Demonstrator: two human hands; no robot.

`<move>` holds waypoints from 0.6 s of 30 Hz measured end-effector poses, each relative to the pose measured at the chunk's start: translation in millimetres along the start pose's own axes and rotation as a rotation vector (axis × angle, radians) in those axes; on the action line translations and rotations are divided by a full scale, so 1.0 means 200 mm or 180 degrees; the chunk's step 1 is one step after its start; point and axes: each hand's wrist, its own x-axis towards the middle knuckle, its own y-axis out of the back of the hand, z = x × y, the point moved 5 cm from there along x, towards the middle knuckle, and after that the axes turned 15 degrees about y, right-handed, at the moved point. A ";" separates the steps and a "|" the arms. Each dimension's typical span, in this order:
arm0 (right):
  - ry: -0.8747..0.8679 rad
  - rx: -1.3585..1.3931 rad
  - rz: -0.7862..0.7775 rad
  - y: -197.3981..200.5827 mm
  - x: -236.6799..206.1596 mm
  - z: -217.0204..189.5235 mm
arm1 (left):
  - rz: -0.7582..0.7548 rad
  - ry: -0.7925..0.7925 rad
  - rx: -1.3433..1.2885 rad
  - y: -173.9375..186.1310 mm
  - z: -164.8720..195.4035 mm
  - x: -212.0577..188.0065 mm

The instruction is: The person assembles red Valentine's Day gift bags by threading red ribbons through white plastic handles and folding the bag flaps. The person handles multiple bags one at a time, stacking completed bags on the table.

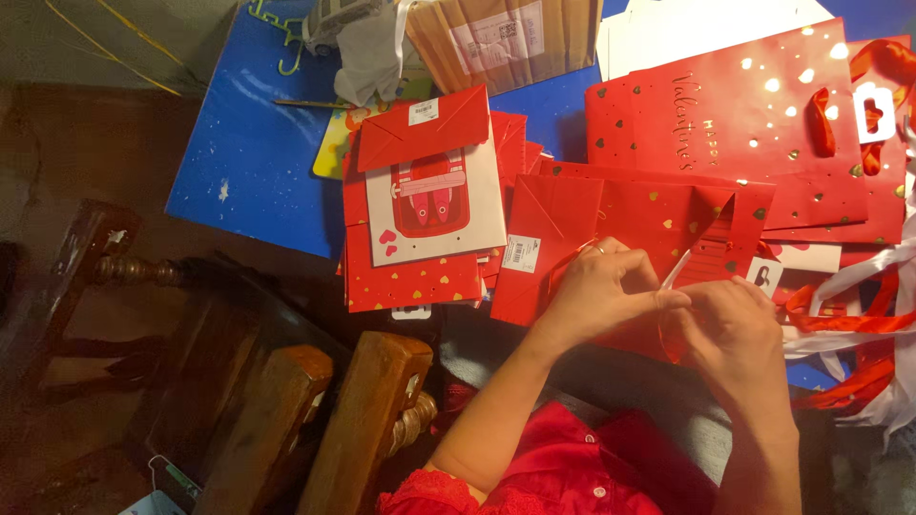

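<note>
Red sleeves sit at the bottom middle of the frame. Above them, both hands pinch 1 red ribbon [676, 277] over a flat red gift bag [630, 224] in the middle. The left hand [601, 291] nips it with its fingertips; the right hand [733, 329] curls close, touching. Hold the ribbon tight and pull slowly so the paper does not rip. A small white label [520, 251] sits on that bag. Left, a white card with a red picture [434, 205] tops a red stack. Upper right lies a big red bag with gold dots [763, 114] on the blue worktop [248, 143].
</note>
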 end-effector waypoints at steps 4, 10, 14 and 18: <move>0.0060 -0.0066 -0.0013 -0.01 -0.02 0.02 | 0.0017 -0.0093 0.0118 -0.01 0.00 -0.01; -0.0268 -0.0178 0.0098 -0.01 -0.04 0.03 | -0.0273 -0.0305 0.0220 0.02 0.02 -0.01; -0.0217 -0.0137 0.0221 -0.01 -0.04 0.01 | -0.0485 -0.0441 0.0232 0.03 0.02 -0.01; -0.0149 -0.0234 0.0243 -0.01 -0.04 0.01 | -0.0511 -0.0323 0.0161 0.01 0.01 -0.01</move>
